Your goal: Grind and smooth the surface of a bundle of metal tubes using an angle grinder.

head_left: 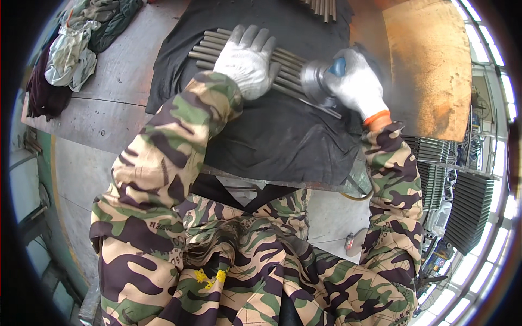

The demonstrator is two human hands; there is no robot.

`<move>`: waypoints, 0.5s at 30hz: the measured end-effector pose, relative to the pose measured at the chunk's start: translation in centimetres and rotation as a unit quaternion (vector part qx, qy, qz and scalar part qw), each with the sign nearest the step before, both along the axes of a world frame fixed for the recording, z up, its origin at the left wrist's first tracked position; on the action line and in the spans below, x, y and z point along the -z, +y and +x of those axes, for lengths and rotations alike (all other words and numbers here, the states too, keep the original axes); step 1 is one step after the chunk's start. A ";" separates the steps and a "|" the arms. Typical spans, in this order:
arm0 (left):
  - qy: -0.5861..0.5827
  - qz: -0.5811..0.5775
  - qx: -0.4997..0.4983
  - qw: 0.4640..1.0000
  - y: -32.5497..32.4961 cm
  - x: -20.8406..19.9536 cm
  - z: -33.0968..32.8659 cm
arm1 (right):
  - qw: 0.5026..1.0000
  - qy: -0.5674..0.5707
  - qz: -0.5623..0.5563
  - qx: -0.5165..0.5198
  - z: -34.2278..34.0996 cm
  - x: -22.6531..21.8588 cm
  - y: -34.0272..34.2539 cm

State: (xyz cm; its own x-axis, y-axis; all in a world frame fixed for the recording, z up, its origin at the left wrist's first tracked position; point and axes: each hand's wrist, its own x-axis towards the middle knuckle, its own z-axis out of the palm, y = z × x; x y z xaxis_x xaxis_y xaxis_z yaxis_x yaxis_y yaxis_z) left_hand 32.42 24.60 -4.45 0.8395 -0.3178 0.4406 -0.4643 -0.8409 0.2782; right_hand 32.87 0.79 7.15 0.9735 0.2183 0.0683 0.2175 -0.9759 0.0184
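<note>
A row of thin metal rods (208, 49) lies side by side on a black cloth (261, 144) over the work table. My left hand (244, 68), in a white work glove, rests flat on the rods with its fingers stretched out. To its right, my gloved right hand (356, 84) with an orange cuff is wrapped round a blue hand-held grinder (337, 67). The grinder's round grey head (317, 84) is over the right part of the rods and looks blurred; contact cannot be made out. It hides the rods' far-right ends.
More rods (324, 10) lie at the table's far edge. Crumpled clothes (68, 57) sit at the far left. A brown, stained board (429, 70) stands right of the grinder. Dark ribbed stacks (470, 209) are at the right, and a small can (349, 242) is on the floor.
</note>
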 end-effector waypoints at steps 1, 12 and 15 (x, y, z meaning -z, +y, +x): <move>-0.032 -0.009 0.000 0.999 0.1 0.1 -0.7 | 1.000 0.018 0.003 0.001 -0.4 -0.2 -0.1; 0.000 0.026 -0.007 1.000 -0.8 -0.9 -0.3 | 0.998 0.043 -0.006 0.034 0.3 -1.1 -0.7; -0.026 0.039 -0.007 0.999 -0.6 0.4 -0.9 | 1.000 0.025 -0.002 -0.011 0.0 0.5 -1.8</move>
